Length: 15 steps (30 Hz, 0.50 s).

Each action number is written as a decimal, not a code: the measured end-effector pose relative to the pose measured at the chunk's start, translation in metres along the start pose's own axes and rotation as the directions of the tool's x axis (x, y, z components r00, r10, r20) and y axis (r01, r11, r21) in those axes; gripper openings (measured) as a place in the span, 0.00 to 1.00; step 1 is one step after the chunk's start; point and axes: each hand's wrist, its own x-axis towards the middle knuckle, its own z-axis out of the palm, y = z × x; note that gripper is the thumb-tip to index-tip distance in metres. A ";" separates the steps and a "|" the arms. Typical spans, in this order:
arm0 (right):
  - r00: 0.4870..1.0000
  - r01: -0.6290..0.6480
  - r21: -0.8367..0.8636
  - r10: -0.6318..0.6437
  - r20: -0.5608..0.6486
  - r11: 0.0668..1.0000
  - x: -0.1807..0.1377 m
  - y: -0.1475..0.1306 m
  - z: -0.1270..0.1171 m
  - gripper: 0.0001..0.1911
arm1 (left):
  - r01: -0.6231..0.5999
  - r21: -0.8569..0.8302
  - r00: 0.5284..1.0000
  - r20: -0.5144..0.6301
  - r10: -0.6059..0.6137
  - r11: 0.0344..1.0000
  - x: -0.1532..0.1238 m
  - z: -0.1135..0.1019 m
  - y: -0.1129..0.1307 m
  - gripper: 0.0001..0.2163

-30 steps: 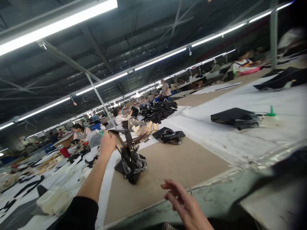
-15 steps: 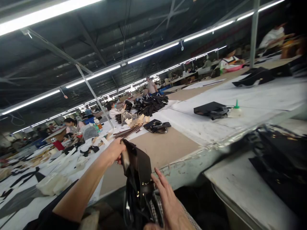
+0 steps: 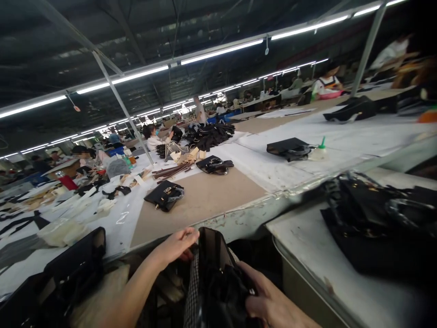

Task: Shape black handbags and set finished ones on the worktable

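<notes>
A black handbag (image 3: 215, 278) with a checked lining sits low in front of me, below the table's edge. My left hand (image 3: 177, 246) pinches its upper left rim. My right hand (image 3: 269, 303) presses against its right side, fingers curled onto the dark material. Both hands hold the same bag. Its lower part runs out of the picture.
A long work table (image 3: 211, 196) with a brown board carries another black handbag (image 3: 165, 196), more bags (image 3: 214, 165) further back, straps and a green-capped bottle (image 3: 321, 148). A heap of black bags (image 3: 375, 218) lies on the bench at right. Seated people work behind.
The handbag has come off the table towards me and down below its edge. My right hand has closed onto its side. The view has dropped and swung left.
</notes>
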 end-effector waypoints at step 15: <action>0.978 0.207 0.233 -0.210 -0.013 0.950 0.020 -0.006 0.010 0.42 | -0.080 -0.181 0.966 -0.255 0.032 0.980 -0.048 0.090 -0.065 0.30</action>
